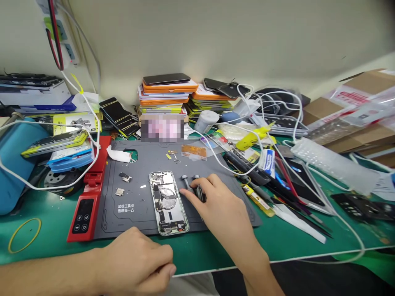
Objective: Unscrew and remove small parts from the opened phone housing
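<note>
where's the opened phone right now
In the head view, the opened phone lies on the grey mat at centre, just left of the right hand and the screwdrivers, beyond the left hand.

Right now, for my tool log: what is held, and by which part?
Right hand pinches a screwdriver by its dark handle; left hand is fisted, contents hidden.

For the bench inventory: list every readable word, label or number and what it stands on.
"武校工具" over "悟道每一芯", white print, barely legible: mat.
Red pad: button icons only, no words.
Yellow card, white-blue pack, box label: print too blurred to read.
Patch behind the mat: pixelated, unreadable.
</note>
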Available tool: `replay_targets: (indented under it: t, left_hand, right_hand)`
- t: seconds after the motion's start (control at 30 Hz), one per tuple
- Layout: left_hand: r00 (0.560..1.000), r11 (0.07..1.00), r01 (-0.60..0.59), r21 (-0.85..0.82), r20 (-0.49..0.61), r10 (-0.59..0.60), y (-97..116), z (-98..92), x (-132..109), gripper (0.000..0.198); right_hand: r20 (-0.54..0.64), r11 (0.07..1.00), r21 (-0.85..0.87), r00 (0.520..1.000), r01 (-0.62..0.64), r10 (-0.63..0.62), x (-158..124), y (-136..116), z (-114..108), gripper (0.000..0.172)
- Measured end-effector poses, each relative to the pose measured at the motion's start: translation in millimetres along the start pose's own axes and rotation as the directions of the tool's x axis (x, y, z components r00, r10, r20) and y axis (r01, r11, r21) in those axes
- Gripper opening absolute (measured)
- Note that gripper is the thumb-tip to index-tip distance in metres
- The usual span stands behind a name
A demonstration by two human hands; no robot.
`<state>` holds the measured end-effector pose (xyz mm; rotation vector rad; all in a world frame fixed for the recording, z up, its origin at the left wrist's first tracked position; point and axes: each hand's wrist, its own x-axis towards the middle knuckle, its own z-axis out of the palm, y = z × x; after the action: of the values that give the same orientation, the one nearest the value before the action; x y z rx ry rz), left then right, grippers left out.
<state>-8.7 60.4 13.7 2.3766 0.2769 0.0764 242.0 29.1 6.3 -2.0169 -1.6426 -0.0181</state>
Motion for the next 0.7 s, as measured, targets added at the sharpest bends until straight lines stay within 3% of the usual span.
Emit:
replay_targets:
  t: [0.17,0.27,0.37,0.43,0.5,0.6,0.7]
  left_hand:
    - [0.999,0.994,0.012,-0.105,-0.040,-0.016,-1.4,-5.9,-2.7,0.010]
    - [0.997,0.953,0.053,-0.299,-0.044,-0.069,0.2,-10.0,-2.3,0.013]
    - [0.976,0.819,0.132,-0.558,-0.069,-0.204,1.6,-10.0,-0.5,0.026]
    - [0.947,0.720,0.178,-0.671,-0.081,-0.309,1.8,-8.0,0.6,0.034]
    - [0.931,0.682,0.188,-0.707,-0.092,-0.353,1.9,-6.7,1.1,0.036]
    - [0.947,0.760,0.114,-0.640,-0.161,-0.277,2.8,-8.8,1.3,0.031]
    - [0.958,0.818,0.058,-0.572,-0.198,-0.206,4.5,-12.9,1.5,0.024]
  right_hand:
    - [-0.009,0.986,0.154,0.998,-0.060,0.062,2.7,-6.6,-3.4,0.042]
    - [-0.090,0.947,0.307,0.988,-0.095,0.128,-10.4,-11.8,-9.7,0.030]
    - [-0.137,0.676,0.725,0.934,-0.131,0.329,-27.5,-20.6,-10.0,0.022]
    - [-0.087,0.495,0.860,0.918,-0.127,0.387,-35.2,-27.8,-6.1,0.020]
    - [-0.038,0.374,0.917,0.905,-0.137,0.424,-38.6,-34.0,-1.6,0.029]
    - [-0.078,0.320,0.944,0.884,-0.083,0.460,-42.0,-34.5,-0.4,0.037]
    - [-0.218,0.321,0.944,0.881,0.080,0.419,-54.6,-19.7,-10.5,0.012]
